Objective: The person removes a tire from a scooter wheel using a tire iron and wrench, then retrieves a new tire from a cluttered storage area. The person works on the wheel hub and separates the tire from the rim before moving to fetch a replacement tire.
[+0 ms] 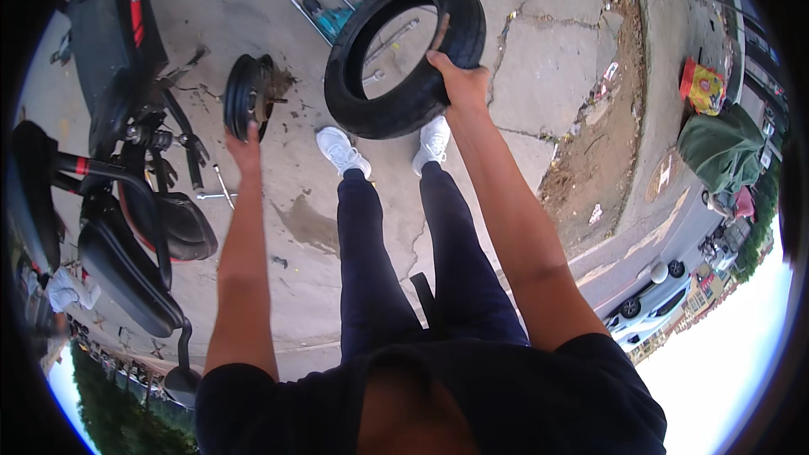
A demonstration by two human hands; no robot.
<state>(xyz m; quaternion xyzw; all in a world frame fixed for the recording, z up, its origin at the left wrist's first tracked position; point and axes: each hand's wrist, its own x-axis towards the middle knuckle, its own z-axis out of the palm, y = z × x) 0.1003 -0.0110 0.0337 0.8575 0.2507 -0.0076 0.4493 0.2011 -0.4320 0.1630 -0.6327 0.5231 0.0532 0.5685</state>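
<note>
Two one-handed holds carried risk: your right hand (460,82) was clamped on the tyre (463,24), raised near your white shoes (341,152); your left hand (244,149) gripped the black wheel (239,99), fingers mostly hidden. A slackening right grip could have dropped the tyre onto the white shoes.

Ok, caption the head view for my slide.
Left hand holds a wheel rim, right hand a black tyre; tools lie beyond.
</note>
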